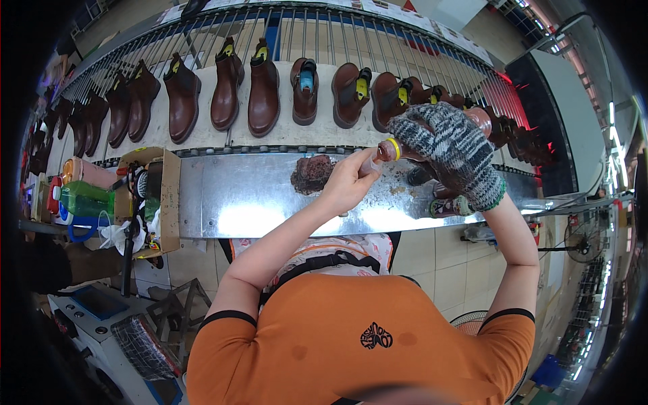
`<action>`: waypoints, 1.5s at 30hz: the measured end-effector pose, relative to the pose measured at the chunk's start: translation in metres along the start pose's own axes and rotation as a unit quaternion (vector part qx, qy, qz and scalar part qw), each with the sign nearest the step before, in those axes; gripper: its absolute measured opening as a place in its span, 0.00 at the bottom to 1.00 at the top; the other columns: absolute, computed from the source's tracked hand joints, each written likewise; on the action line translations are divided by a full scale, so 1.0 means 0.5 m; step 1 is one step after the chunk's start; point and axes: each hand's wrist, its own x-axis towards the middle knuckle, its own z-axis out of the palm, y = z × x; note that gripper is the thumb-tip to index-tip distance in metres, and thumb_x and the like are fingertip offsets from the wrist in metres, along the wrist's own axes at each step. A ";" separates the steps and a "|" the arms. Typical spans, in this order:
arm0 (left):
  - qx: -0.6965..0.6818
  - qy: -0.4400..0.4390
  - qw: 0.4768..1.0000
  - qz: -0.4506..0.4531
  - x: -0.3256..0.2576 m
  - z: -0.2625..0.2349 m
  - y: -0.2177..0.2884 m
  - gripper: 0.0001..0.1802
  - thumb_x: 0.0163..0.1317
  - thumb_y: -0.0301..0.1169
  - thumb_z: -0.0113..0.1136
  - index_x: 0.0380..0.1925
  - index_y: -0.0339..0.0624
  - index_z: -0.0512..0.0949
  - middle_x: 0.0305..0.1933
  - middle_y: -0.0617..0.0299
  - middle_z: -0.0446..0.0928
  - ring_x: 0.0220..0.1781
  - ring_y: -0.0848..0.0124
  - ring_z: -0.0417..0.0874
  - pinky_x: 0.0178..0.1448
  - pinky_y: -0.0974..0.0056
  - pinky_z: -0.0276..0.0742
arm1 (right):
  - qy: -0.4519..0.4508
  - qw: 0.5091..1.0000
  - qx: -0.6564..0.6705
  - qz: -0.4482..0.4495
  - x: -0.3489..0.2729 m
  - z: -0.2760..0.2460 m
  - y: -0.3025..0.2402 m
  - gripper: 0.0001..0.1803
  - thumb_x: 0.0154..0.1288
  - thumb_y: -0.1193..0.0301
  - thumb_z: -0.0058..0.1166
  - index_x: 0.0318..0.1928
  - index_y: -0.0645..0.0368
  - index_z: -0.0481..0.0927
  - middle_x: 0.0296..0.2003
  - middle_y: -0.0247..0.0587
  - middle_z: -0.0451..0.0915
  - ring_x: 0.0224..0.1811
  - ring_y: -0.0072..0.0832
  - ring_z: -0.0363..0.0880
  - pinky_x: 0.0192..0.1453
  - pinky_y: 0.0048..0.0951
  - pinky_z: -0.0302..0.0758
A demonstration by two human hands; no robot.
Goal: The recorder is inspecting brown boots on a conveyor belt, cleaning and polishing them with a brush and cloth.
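Note:
My bare left hand [349, 181] pinches a small translucent cup [369, 164] over the metal ledge. In a grey, black and white knit glove, my right hand [449, 145] is wrapped round a clear plastic bottle [480, 120] with reddish-brown liquid in it. The bottle lies tilted, its neck with a yellow ring pointing left at the cup. Neck and cup meet or nearly meet; I cannot tell which. The glove hides the bottle's middle. Left of my left hand, a dark reddish-brown stained sponge or rag [312, 174] sits on the ledge.
Brown ankle boots [263, 98] stand in a long row on the pale conveyor [317, 138] beyond the ledge [236, 192]. Small dark containers [445, 206] stand by my right wrist. A cardboard box [170, 202] and a green bottle [88, 200] are at the left.

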 end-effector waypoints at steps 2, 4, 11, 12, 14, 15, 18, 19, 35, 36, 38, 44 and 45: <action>0.005 -0.003 1.000 -0.008 0.000 -0.001 0.004 0.22 0.57 0.26 0.56 0.53 0.34 0.70 0.36 0.53 0.74 0.31 0.69 0.74 0.39 0.66 0.72 | 0.011 1.000 -0.005 -0.002 -0.005 0.007 0.000 0.19 0.56 0.64 0.54 0.50 0.45 0.76 0.46 0.42 0.76 0.48 0.40 0.75 0.50 0.39 0.73; 0.019 -0.001 1.000 -0.013 -0.001 -0.003 0.006 0.22 0.57 0.26 0.56 0.53 0.35 0.70 0.36 0.54 0.74 0.30 0.70 0.74 0.38 0.66 0.71 | 0.021 1.000 -0.008 -0.004 -0.007 0.009 0.000 0.19 0.56 0.64 0.54 0.50 0.45 0.76 0.46 0.42 0.76 0.48 0.40 0.75 0.50 0.38 0.73; 0.006 0.000 1.000 -0.015 0.000 -0.005 0.001 0.22 0.57 0.25 0.57 0.53 0.36 0.70 0.35 0.56 0.74 0.29 0.71 0.74 0.38 0.67 0.72 | 0.012 0.999 0.035 0.002 -0.005 0.005 -0.004 0.21 0.54 0.66 0.58 0.50 0.50 0.75 0.44 0.41 0.77 0.46 0.40 0.76 0.49 0.36 0.74; -0.001 0.007 1.000 -0.002 -0.001 -0.004 -0.003 0.22 0.57 0.25 0.56 0.53 0.36 0.70 0.34 0.57 0.74 0.29 0.72 0.73 0.38 0.67 0.71 | 0.013 0.999 0.050 0.009 -0.007 0.006 -0.005 0.22 0.53 0.67 0.60 0.51 0.51 0.75 0.44 0.42 0.77 0.46 0.39 0.77 0.49 0.36 0.74; -0.007 0.014 1.000 0.012 0.000 -0.003 -0.008 0.22 0.57 0.24 0.56 0.54 0.37 0.70 0.33 0.57 0.74 0.28 0.72 0.73 0.37 0.67 0.71 | 0.012 0.996 0.082 0.024 -0.008 0.012 -0.011 0.23 0.51 0.67 0.61 0.51 0.52 0.74 0.44 0.42 0.77 0.47 0.39 0.77 0.49 0.36 0.74; -0.011 0.021 0.999 0.024 -0.001 -0.003 -0.009 0.22 0.57 0.24 0.56 0.54 0.37 0.70 0.33 0.58 0.74 0.28 0.73 0.73 0.37 0.67 0.71 | 0.010 0.993 0.114 0.038 -0.008 0.016 -0.013 0.25 0.50 0.67 0.62 0.51 0.53 0.74 0.44 0.42 0.77 0.47 0.39 0.77 0.50 0.36 0.74; -0.010 0.026 0.999 0.029 0.000 -0.004 -0.006 0.22 0.57 0.24 0.56 0.54 0.38 0.70 0.31 0.59 0.74 0.27 0.74 0.72 0.36 0.68 0.71 | -0.040 0.988 0.137 0.052 -0.022 0.025 -0.009 0.31 0.49 0.61 0.64 0.55 0.53 0.71 0.46 0.45 0.76 0.48 0.40 0.76 0.51 0.36 0.74; -0.006 0.025 0.999 0.021 0.001 -0.006 -0.005 0.22 0.57 0.24 0.56 0.55 0.39 0.70 0.30 0.59 0.74 0.27 0.74 0.72 0.35 0.68 0.71 | -0.049 0.987 0.147 0.052 -0.025 0.026 -0.011 0.34 0.49 0.59 0.65 0.57 0.52 0.69 0.47 0.46 0.76 0.48 0.42 0.76 0.52 0.36 0.74; -0.004 0.040 0.999 0.002 -0.001 -0.032 -0.012 0.25 0.55 0.20 0.56 0.55 0.39 0.70 0.29 0.64 0.76 0.27 0.80 0.77 0.30 0.71 0.74 | -0.194 0.503 0.785 0.305 -0.031 0.048 -0.047 0.50 0.49 0.65 0.65 0.70 0.50 0.50 0.51 0.41 0.71 0.46 0.31 0.74 0.50 0.30 0.76; -0.045 0.026 0.998 -0.029 0.001 -0.034 0.003 0.24 0.54 0.21 0.58 0.53 0.37 0.71 0.31 0.64 0.77 0.29 0.80 0.77 0.32 0.71 0.75 | -0.196 0.447 0.802 0.343 -0.049 0.064 -0.046 0.51 0.47 0.65 0.65 0.70 0.49 0.50 0.47 0.41 0.73 0.42 0.31 0.76 0.46 0.31 0.78; -0.119 0.099 0.988 0.016 0.003 -0.031 -0.022 0.22 0.55 0.22 0.60 0.52 0.37 0.73 0.39 0.62 0.78 0.35 0.81 0.77 0.39 0.73 0.75 | -0.113 0.411 0.850 0.311 -0.057 0.091 -0.080 0.44 0.47 0.59 0.66 0.64 0.55 0.58 0.43 0.37 0.75 0.41 0.29 0.76 0.45 0.30 0.78; -0.274 0.152 0.947 0.078 0.010 -0.056 0.032 0.20 0.57 0.23 0.61 0.51 0.39 0.75 0.47 0.61 0.78 0.44 0.79 0.78 0.50 0.73 0.74 | 0.086 0.585 0.745 0.308 -0.087 0.308 -0.110 0.38 0.49 0.49 0.64 0.55 0.58 0.68 0.44 0.34 0.75 0.43 0.24 0.74 0.48 0.27 0.73; -0.269 0.151 0.948 0.080 0.010 -0.054 0.033 0.20 0.57 0.23 0.61 0.51 0.39 0.75 0.47 0.61 0.78 0.44 0.79 0.78 0.50 0.73 0.74 | 0.102 0.609 0.724 0.307 -0.078 0.312 -0.124 0.39 0.49 0.50 0.65 0.56 0.58 0.67 0.44 0.35 0.75 0.44 0.26 0.76 0.48 0.28 0.75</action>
